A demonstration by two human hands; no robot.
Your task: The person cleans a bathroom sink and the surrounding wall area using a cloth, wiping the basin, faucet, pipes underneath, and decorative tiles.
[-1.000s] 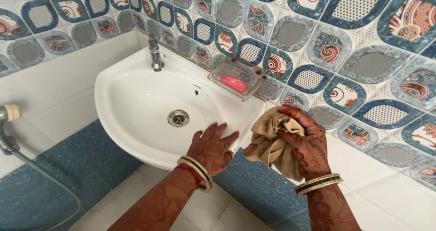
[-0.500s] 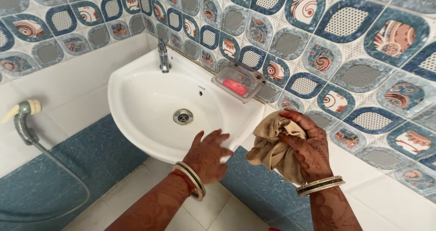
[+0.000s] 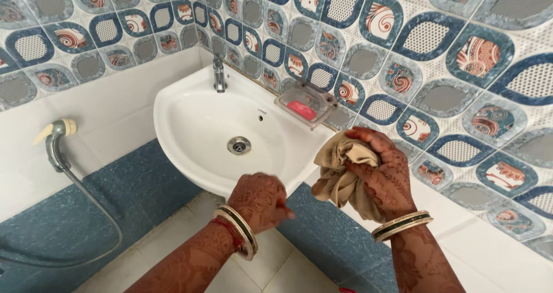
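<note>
Patterned tiles wrap the corner around a white basin (image 3: 196, 126). Left hand (image 3: 260, 199) curls loosely at its front rim, holding nothing. Right hand (image 3: 385, 175) bunches the beige cloth (image 3: 340, 178) tight beside the basin; better gripped wadded and firm.

Tan cloth (image 3: 345, 175): crumpled, bunched into a wad, folds hanging down. Held mid-air at right, just off the near-right rim of the white basin (image 3: 190, 106), which is wall-mounted with its bowl centre-left.
</note>
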